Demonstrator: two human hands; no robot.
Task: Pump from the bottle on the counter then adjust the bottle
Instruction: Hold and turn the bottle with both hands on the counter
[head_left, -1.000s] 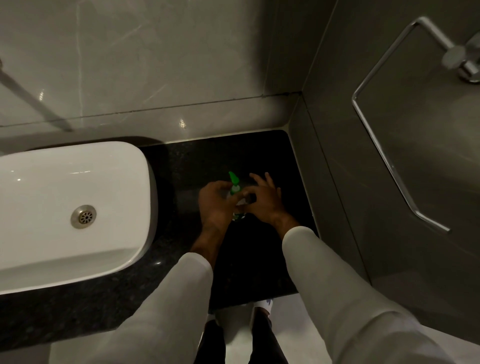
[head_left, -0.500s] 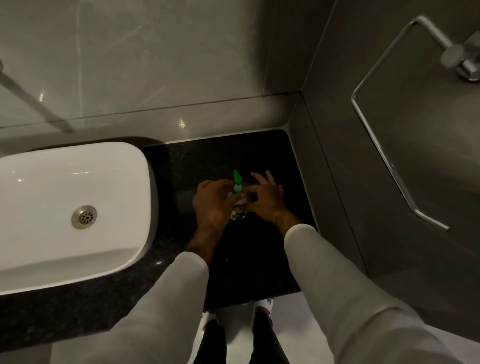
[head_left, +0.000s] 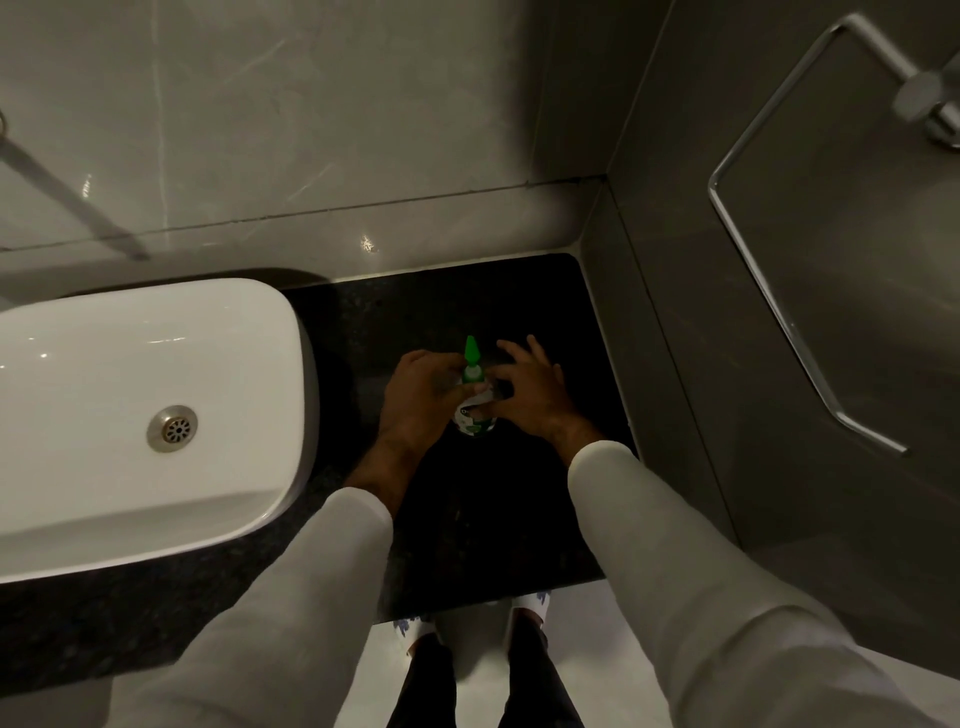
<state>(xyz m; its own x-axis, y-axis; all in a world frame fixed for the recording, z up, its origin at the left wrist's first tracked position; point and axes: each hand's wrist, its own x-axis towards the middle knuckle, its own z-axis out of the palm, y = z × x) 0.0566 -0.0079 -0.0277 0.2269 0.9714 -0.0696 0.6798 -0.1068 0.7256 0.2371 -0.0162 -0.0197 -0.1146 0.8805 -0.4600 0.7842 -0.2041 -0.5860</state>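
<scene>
A small pump bottle (head_left: 474, 419) with a green spout and a white and green label stands upright on the black counter (head_left: 467, 519), between the basin and the side wall. My left hand (head_left: 423, 397) wraps the bottle's left side near the neck. My right hand (head_left: 530, 392) touches its right side with thumb and fingertips, the other fingers spread. The green spout points away from me toward the back wall. Most of the bottle's body is hidden by my fingers.
A white basin (head_left: 260, 426) with a metal drain sits on the counter to the left. A grey tiled wall rises behind and to the right, where a chrome towel bar (head_left: 769, 291) hangs. My feet show beneath the counter's front edge.
Both hands stay on the bottle. The bottle and its green spout have shifted slightly to the right and turned a little; my hands moved with it.
</scene>
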